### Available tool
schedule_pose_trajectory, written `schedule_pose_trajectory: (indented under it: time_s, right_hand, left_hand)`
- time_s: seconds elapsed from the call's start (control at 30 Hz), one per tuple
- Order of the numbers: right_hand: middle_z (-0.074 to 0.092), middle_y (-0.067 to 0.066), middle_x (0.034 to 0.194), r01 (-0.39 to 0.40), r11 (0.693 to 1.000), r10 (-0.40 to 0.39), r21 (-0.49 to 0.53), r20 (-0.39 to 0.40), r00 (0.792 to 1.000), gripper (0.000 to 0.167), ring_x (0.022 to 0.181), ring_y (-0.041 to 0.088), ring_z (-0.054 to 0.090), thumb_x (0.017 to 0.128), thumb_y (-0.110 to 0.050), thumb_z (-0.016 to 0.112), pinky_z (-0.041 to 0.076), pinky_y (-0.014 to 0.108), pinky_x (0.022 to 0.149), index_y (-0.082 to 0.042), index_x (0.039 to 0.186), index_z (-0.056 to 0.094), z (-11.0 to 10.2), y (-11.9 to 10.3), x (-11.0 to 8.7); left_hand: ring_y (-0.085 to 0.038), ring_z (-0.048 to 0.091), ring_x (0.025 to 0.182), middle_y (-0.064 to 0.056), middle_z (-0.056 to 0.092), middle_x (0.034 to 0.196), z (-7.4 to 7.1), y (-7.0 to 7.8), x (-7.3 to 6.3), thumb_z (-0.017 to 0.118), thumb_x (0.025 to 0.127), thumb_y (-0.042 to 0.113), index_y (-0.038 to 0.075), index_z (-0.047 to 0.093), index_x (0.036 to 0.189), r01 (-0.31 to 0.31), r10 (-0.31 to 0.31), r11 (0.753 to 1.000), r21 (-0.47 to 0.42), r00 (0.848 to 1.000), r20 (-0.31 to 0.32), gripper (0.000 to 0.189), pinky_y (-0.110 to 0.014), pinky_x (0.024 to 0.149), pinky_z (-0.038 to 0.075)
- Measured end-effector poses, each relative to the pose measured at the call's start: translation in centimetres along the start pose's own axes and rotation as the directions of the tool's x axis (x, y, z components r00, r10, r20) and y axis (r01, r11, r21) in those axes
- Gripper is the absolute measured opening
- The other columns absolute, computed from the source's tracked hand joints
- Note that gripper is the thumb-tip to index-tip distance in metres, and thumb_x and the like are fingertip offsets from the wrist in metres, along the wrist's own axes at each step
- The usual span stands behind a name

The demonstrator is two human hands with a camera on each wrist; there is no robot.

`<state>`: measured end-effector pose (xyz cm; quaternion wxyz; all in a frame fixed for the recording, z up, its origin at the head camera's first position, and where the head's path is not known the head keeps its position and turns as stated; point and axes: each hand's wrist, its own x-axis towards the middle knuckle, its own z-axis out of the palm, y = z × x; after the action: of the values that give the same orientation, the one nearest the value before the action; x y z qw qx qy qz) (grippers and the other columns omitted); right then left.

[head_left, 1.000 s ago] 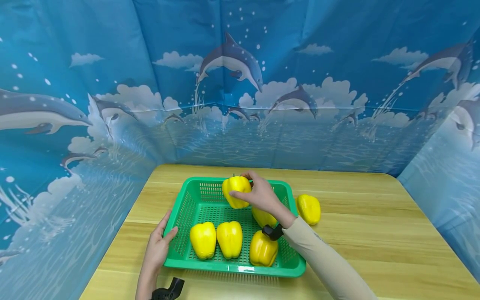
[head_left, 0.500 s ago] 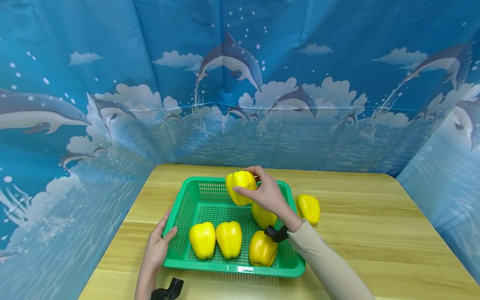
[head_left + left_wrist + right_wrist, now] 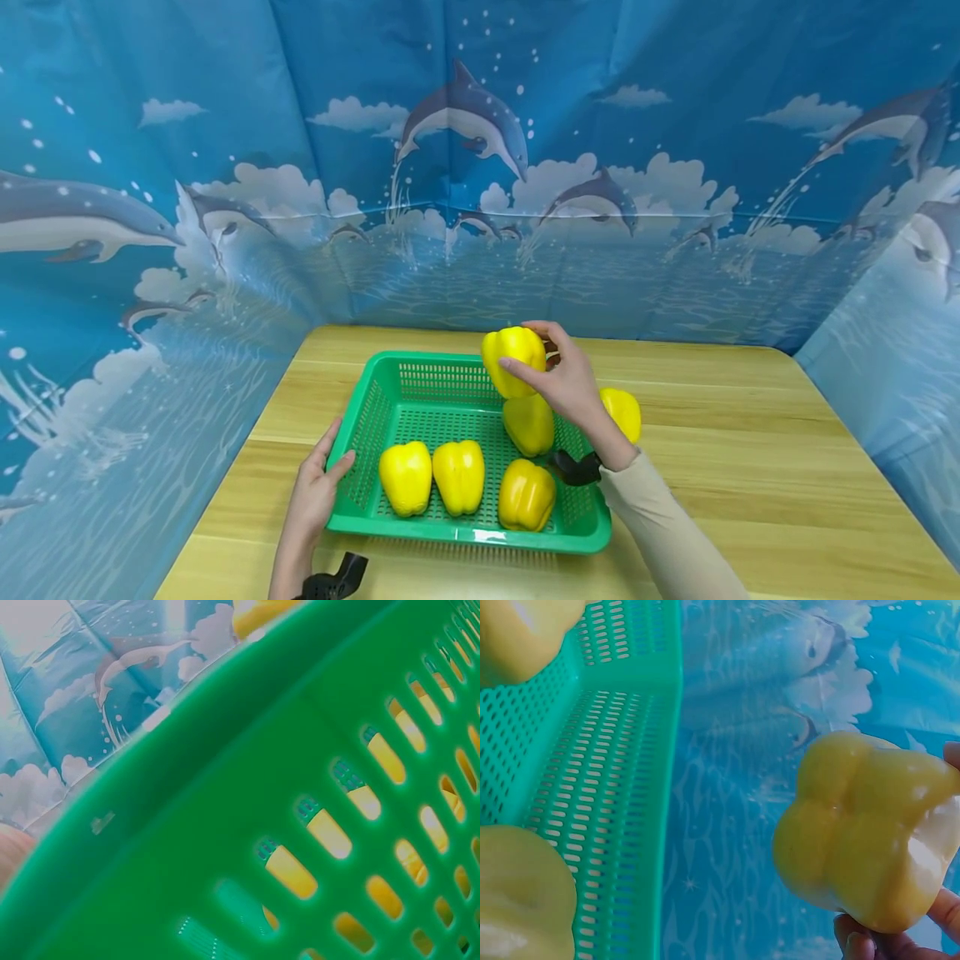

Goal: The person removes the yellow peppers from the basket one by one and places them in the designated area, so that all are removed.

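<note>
My right hand (image 3: pixel 564 379) holds a yellow bell pepper (image 3: pixel 513 360) above the far right part of a green plastic basket (image 3: pixel 491 537); the thumb lies across its near side and the fingers are behind it. In the right wrist view the lobed bottom of this bell pepper (image 3: pixel 862 832) faces the camera. At the basket's left side, my left hand (image 3: pixel 318 479) grips the rim, thumb on the inner side. Several more yellow bell peppers, such as the leftmost pepper (image 3: pixel 406 478), lie inside the basket. The basket's slotted wall (image 3: pixel 247 795) fills most of the left wrist view.
Another yellow bell pepper (image 3: pixel 624 412) lies on the wooden table (image 3: pixel 750 467) right of the basket, partly hidden by my right wrist. A blue dolphin-printed curtain (image 3: pixel 480 275) hangs behind the table and along both sides.
My right hand has moved the held bell pepper to the right and slightly up, uncovering more of the pepper at the basket's back right. The left hand stays on the rim.
</note>
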<state>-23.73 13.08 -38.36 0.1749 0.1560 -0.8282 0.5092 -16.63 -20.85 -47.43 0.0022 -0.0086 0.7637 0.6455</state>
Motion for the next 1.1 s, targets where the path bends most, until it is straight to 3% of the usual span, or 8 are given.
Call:
schedule_pose_trajectory:
  time_s: [0.23, 0.5, 0.63, 0.8, 0.9, 1.1]
  right_hand:
    - [0.057, 0.008, 0.11, 0.003, 1.0, -0.002, 0.009, -0.069, 0.998, 0.053, 0.088, 0.023, 0.049, 0.083, -0.027, 0.075, 0.042, 0.039, 0.071, -0.011, 0.129, 0.054, -1.7, 0.2, -0.7]
    - [0.055, 0.017, 0.111, -0.02, 0.999, 0.025, 0.032, -0.17, 0.985, 0.05, 0.089, 0.021, 0.048, 0.084, -0.008, 0.072, 0.042, 0.033, 0.071, 0.001, 0.129, 0.053, -3.3, -2.6, -2.3]
    - [0.056, 0.018, 0.109, -0.027, 0.998, 0.041, 0.059, -0.237, 0.971, 0.047, 0.088, 0.02, 0.048, 0.084, -0.004, 0.071, 0.04, 0.033, 0.069, 0.003, 0.127, 0.054, -4.3, -2.5, -2.6]
    - [0.056, 0.019, 0.105, 0.001, 0.997, 0.023, 0.071, -0.326, 0.945, 0.045, 0.084, 0.02, 0.048, 0.083, 0.0, 0.068, 0.039, 0.028, 0.066, 0.007, 0.126, 0.054, -5.4, -1.7, -3.0]
    - [0.057, 0.013, 0.104, 0.004, 0.996, 0.03, 0.09, -0.377, 0.926, 0.044, 0.083, 0.018, 0.048, 0.083, 0.0, 0.067, 0.039, 0.026, 0.065, 0.007, 0.125, 0.054, -6.0, -0.9, -3.2]
    - [0.057, -0.002, 0.106, 0.001, 0.995, 0.042, 0.099, -0.433, 0.901, 0.045, 0.083, 0.014, 0.048, 0.084, -0.006, 0.069, 0.039, 0.025, 0.064, -0.005, 0.127, 0.058, -7.3, 2.3, -3.5]
  left_hand:
    - [-0.026, 0.004, 0.142, -0.009, 0.008, 0.157, 0.1, 0.0, 0.1, 0.043, 0.102, 0.013, 0.01, 0.015, 0.153, 0.002, -0.002, 1.0, -0.001, 1.0, 0.002, 0.058, -0.048, 0.112, 0.011]
    - [-0.027, 0.003, 0.142, -0.01, 0.008, 0.157, 0.1, 0.2, 0.0, 0.043, 0.102, 0.012, 0.007, 0.014, 0.152, -0.007, 0.007, 1.0, 0.003, 1.0, -0.001, 0.058, -0.048, 0.112, 0.009]
    - [-0.026, 0.003, 0.142, -0.009, 0.008, 0.157, 0.1, 0.3, 0.0, 0.043, 0.102, 0.012, 0.007, 0.014, 0.153, -0.003, 0.003, 1.0, 0.003, 1.0, 0.002, 0.058, -0.048, 0.112, 0.009]
    - [-0.026, 0.002, 0.142, -0.009, 0.007, 0.157, 0.1, 0.2, 0.0, 0.043, 0.102, 0.012, 0.007, 0.014, 0.153, -0.003, 0.003, 1.0, 0.003, 1.0, 0.003, 0.058, -0.048, 0.112, 0.009]
    - [-0.026, 0.002, 0.142, -0.009, 0.007, 0.157, 0.0, 0.1, 0.0, 0.043, 0.102, 0.012, 0.007, 0.014, 0.153, -0.009, 0.009, 1.0, 0.0, 1.0, 0.005, 0.058, -0.048, 0.112, 0.009]
    - [-0.026, 0.003, 0.142, -0.009, 0.007, 0.157, -0.1, 0.0, 0.0, 0.043, 0.102, 0.012, 0.008, 0.014, 0.153, -0.009, 0.009, 1.0, -0.002, 1.0, 0.006, 0.059, -0.047, 0.112, 0.01]
